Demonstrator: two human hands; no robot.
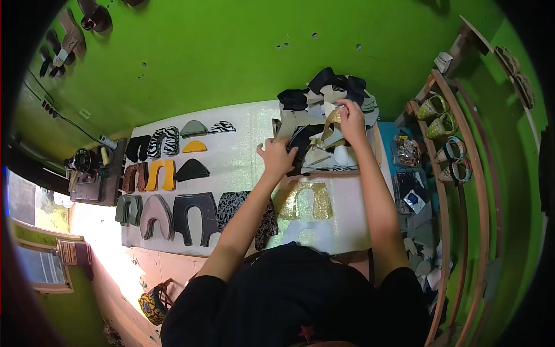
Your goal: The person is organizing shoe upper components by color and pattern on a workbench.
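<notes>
A heaped box (329, 173) of cut shoe-material scraps, black, white, beige and grey, stands at the far right of the table. My right hand (351, 122) is over the heap, its fingers closed on a gold piece (332, 120) of material. At the heap's left side, my left hand (277, 157) has its fingers apart, close to a black piece (304, 141); whether it touches that piece I cannot tell. Just nearer to me lie a gold glitter U-shaped upper piece (324, 199) and a white U-shaped one (306, 232).
Stacks of cut pieces cover the table's left: zebra (163, 141), yellow (161, 174), pink (156, 217), black (195, 217). A sewing machine (84, 162) stands far left. On the right are a wooden shoe rack (462, 191) and a clear container (406, 150).
</notes>
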